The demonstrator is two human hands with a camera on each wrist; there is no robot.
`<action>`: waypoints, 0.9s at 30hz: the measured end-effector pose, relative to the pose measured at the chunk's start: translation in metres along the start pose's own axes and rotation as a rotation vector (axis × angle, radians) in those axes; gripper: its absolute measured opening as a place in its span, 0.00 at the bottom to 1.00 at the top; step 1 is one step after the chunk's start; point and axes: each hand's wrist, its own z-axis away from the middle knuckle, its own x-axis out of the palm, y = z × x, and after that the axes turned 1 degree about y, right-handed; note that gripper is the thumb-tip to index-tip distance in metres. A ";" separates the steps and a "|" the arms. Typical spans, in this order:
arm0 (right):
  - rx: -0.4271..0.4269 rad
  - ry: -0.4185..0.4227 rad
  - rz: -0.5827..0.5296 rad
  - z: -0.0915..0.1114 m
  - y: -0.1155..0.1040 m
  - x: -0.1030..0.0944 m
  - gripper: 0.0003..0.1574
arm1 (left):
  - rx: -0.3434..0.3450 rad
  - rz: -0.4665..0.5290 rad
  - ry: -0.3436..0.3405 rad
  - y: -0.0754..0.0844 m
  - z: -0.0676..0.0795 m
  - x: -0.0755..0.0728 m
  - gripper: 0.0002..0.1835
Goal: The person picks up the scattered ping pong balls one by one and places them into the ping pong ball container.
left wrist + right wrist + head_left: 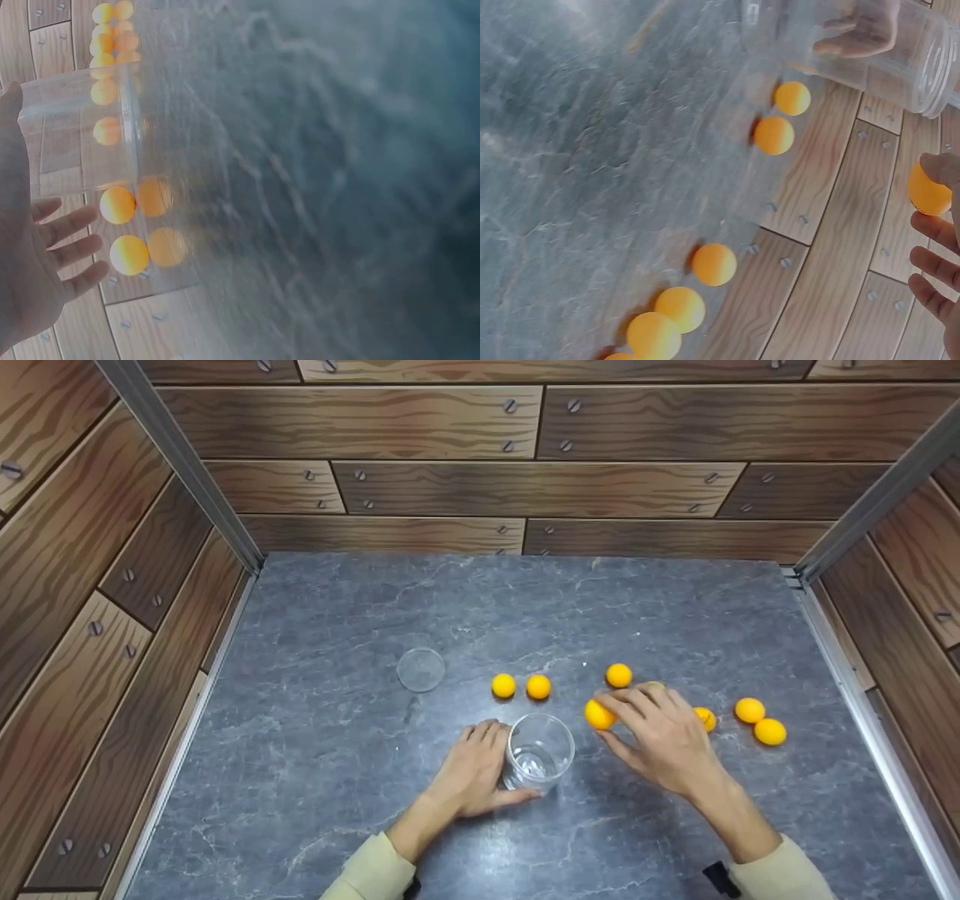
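My right hand (664, 731) pinches an orange ping-pong ball (600, 714) between thumb and fingertips, to the right of a clear jar (541, 750). In the right wrist view the same pinched ball (928, 187) shows at the right edge, level with the jar's open mouth. The left hand (472, 769) holds the upright jar from its left side, thumb across the front and fingers toward the back. In the left wrist view the jar (75, 135) lies between thumb and spread fingers. I see no ball inside it.
Two orange balls (520, 687) stand behind the jar. Another ball (619, 675) lies behind my right hand, which partly hides others; two more balls (760, 721) lie further right. A clear round lid (421, 670) rests on the grey marbled table (300, 780). Wood-patterned panels (420, 487) enclose the table.
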 end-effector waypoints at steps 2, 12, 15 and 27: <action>-0.011 0.020 0.000 -0.002 -0.003 -0.002 0.36 | -0.001 -0.005 -0.006 0.000 0.000 0.000 0.54; -0.045 0.068 -0.022 -0.012 -0.015 -0.007 0.35 | -0.006 0.006 0.022 0.000 0.000 0.001 0.54; -0.047 0.069 -0.038 -0.014 -0.018 -0.009 0.35 | -0.003 0.009 0.033 0.000 -0.001 0.001 0.54; -0.054 0.063 -0.090 -0.022 -0.030 -0.011 0.35 | 0.008 -0.016 0.037 -0.001 0.000 0.002 0.54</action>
